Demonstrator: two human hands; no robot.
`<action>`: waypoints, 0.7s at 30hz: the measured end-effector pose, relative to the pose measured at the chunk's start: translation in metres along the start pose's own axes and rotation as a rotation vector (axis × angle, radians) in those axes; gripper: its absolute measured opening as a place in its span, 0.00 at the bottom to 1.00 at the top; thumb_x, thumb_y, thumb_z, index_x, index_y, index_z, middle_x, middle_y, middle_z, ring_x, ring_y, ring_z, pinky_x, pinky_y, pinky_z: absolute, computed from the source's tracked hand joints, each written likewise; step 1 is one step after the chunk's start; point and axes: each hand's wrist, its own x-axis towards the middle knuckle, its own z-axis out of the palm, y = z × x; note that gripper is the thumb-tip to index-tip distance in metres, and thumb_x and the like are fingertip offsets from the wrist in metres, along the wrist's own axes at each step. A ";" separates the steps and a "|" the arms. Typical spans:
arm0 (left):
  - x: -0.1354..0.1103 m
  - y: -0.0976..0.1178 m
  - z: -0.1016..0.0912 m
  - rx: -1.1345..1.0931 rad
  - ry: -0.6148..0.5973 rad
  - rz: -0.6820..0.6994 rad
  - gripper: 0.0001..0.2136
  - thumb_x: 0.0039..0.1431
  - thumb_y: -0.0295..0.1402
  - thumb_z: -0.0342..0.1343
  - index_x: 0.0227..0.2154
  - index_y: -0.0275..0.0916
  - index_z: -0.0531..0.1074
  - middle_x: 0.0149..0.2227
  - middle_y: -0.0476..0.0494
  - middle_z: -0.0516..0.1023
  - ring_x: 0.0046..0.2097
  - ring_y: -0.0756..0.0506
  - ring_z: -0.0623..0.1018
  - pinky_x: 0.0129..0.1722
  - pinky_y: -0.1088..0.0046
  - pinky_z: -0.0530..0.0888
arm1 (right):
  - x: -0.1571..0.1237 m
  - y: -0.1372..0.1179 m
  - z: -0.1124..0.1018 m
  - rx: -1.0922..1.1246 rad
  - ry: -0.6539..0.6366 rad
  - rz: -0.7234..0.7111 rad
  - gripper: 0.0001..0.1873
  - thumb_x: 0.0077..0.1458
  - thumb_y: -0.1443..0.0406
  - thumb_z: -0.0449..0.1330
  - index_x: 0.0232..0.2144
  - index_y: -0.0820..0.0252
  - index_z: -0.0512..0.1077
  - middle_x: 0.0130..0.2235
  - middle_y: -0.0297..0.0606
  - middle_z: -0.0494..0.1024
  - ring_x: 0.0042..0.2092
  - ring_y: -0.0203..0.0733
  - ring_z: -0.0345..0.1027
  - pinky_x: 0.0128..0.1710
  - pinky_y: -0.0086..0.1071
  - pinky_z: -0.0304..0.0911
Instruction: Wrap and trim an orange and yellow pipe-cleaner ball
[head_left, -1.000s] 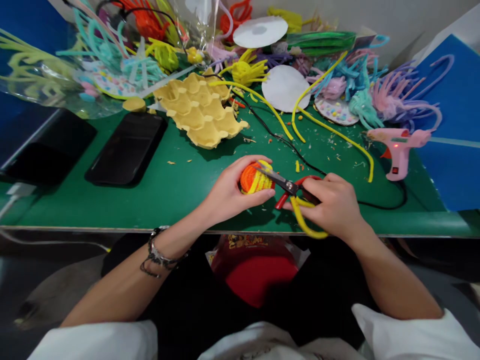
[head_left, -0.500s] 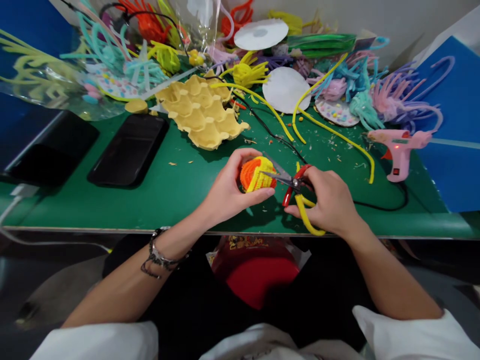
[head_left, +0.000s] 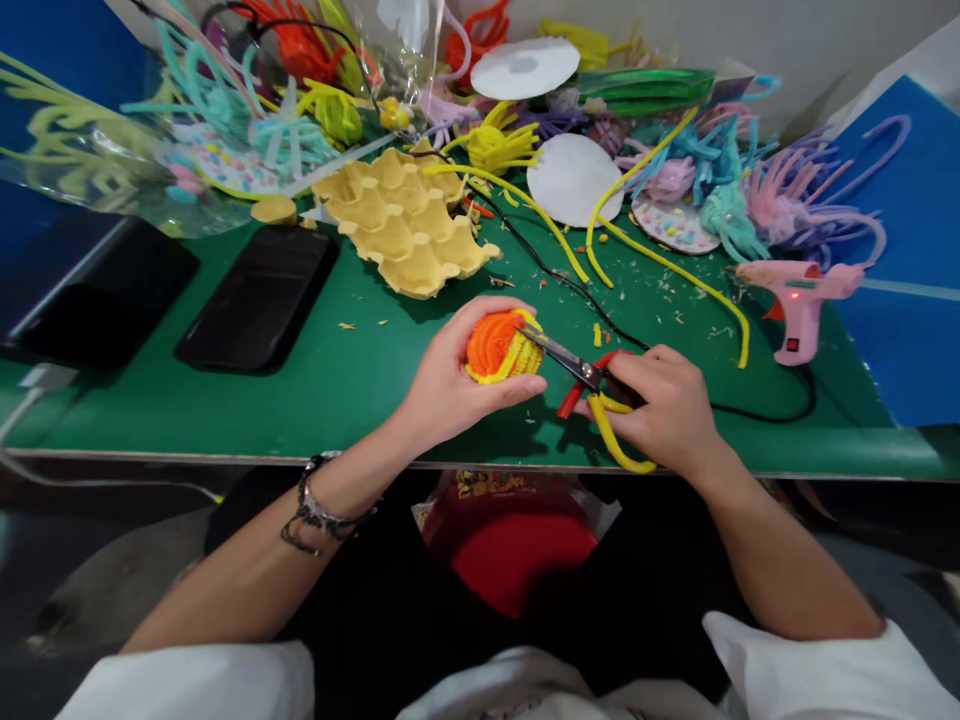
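Observation:
Between the thumb and fingers of my left hand (head_left: 463, 375) is a small round piece wound from orange and yellow pipe cleaner (head_left: 504, 347). My right hand (head_left: 664, 405) grips a pair of scissors (head_left: 576, 368) with dark blades and red and yellow handles. Their blade tips touch the upper right of the wound piece, near its yellow rim. A short yellow pipe cleaner scrap (head_left: 597, 335) lies on the table just above the scissors.
On the green table (head_left: 360, 405) lie a torn yellow egg carton (head_left: 409, 225), a black phone (head_left: 259, 300) and long yellow pipe cleaners (head_left: 686, 268). A pink glue gun (head_left: 799, 300) stands at the right, its cord running leftward. Colourful pipe cleaner bundles (head_left: 499, 145) crowd the back.
The wound piece has turned, showing more of its orange face. The scissor blades have closed together, and their tips have shifted slightly up and left. A yellow scrap now lies fully visible above them.

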 end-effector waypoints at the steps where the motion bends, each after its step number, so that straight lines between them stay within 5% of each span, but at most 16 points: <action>1: 0.000 0.000 0.000 0.004 0.004 0.004 0.26 0.40 0.47 0.66 0.40 0.38 0.66 0.41 0.44 0.73 0.41 0.46 0.74 0.43 0.69 0.71 | 0.000 0.000 0.000 0.020 0.005 0.010 0.23 0.57 0.50 0.53 0.18 0.58 0.61 0.17 0.28 0.63 0.21 0.31 0.53 0.29 0.28 0.51; 8: -0.002 -0.003 -0.001 -0.199 -0.145 -0.071 0.24 0.47 0.44 0.63 0.44 0.40 0.63 0.34 0.49 0.70 0.32 0.51 0.71 0.33 0.74 0.71 | 0.001 0.000 0.002 0.048 0.013 0.031 0.25 0.56 0.47 0.51 0.18 0.58 0.62 0.17 0.29 0.63 0.21 0.32 0.54 0.27 0.28 0.50; 13: -0.002 -0.005 0.000 -0.249 -0.224 -0.095 0.22 0.48 0.41 0.62 0.43 0.40 0.62 0.37 0.48 0.70 0.33 0.51 0.71 0.35 0.75 0.70 | 0.003 -0.002 0.000 -0.021 -0.073 0.026 0.29 0.50 0.40 0.51 0.27 0.59 0.67 0.21 0.32 0.68 0.24 0.36 0.59 0.27 0.29 0.49; 21: -0.003 -0.004 0.001 -0.236 -0.240 -0.127 0.23 0.46 0.41 0.64 0.43 0.39 0.62 0.35 0.49 0.68 0.33 0.52 0.69 0.33 0.76 0.69 | 0.001 -0.003 -0.002 -0.092 -0.052 -0.010 0.28 0.54 0.42 0.48 0.24 0.59 0.66 0.19 0.33 0.68 0.23 0.36 0.58 0.29 0.29 0.51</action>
